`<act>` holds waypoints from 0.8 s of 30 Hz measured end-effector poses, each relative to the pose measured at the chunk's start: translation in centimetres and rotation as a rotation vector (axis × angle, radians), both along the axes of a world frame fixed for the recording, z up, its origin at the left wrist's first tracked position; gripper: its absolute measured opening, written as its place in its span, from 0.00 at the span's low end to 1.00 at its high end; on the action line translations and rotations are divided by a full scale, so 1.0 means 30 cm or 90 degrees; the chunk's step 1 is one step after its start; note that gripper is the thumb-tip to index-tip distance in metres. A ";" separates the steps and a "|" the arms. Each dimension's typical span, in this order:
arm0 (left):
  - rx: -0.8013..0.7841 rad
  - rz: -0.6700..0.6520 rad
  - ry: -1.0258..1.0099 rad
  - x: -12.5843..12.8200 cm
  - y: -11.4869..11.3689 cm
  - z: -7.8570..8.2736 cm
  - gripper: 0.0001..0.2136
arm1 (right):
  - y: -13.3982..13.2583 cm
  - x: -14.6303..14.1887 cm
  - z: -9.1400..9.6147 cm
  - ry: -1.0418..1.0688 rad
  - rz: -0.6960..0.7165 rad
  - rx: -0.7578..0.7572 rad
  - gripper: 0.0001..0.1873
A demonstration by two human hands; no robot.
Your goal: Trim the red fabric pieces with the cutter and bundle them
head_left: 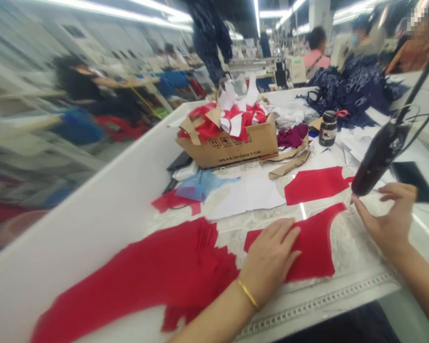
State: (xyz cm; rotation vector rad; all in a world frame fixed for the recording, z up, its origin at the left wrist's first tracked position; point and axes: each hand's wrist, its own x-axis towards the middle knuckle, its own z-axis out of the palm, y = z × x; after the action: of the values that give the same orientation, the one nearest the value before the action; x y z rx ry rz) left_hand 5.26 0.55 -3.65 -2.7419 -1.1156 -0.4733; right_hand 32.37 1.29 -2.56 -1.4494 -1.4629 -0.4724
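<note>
My left hand (271, 257), with a yellow bangle at the wrist, lies flat on a red cut fabric panel (312, 243) near the front of the table. My right hand (391, 219) is raised to the right of that panel, thumb and fingers apart. Its thumb tip is at the lower end of a black hanging tool (375, 159) with cables; whether they touch, I cannot tell. Another red panel (316, 186) lies just beyond. To the left of my left hand, a layered pile of red fabric pieces (146, 271) spreads over the table.
A cardboard box (236, 147) holds red and white scraps. Behind the panels stand a dark jar (328, 128) and a navy fabric heap (353, 93). A measuring tape (321, 297) runs along the front edge; a raised white wall (103, 190) bounds the left. Other people sit farther off.
</note>
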 end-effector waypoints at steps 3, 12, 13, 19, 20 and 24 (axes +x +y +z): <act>-0.035 -0.099 -0.013 0.110 -0.003 -0.040 0.23 | 0.038 -0.020 0.052 0.119 0.103 0.019 0.32; -0.120 -0.122 0.006 0.287 0.060 -0.126 0.37 | 0.132 -0.076 0.132 0.359 0.243 -0.134 0.20; -0.127 -0.120 0.002 0.284 0.063 -0.130 0.38 | 0.141 -0.073 0.136 0.359 0.227 -0.130 0.18; -0.106 -0.134 -0.024 0.255 0.071 -0.145 0.38 | 0.171 -0.063 0.120 0.405 0.248 -0.089 0.21; -0.101 -0.137 -0.025 0.253 0.071 -0.146 0.38 | 0.172 -0.063 0.115 0.404 0.252 -0.074 0.21; -0.080 -0.135 -0.019 0.251 0.072 -0.146 0.38 | 0.179 -0.064 0.094 0.392 0.260 -0.044 0.19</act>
State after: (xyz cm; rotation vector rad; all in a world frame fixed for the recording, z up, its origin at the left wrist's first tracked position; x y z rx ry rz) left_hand 12.78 2.70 -8.02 -2.9896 -0.8922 -0.4877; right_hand 30.45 6.66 0.28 -1.1579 -1.2221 0.2646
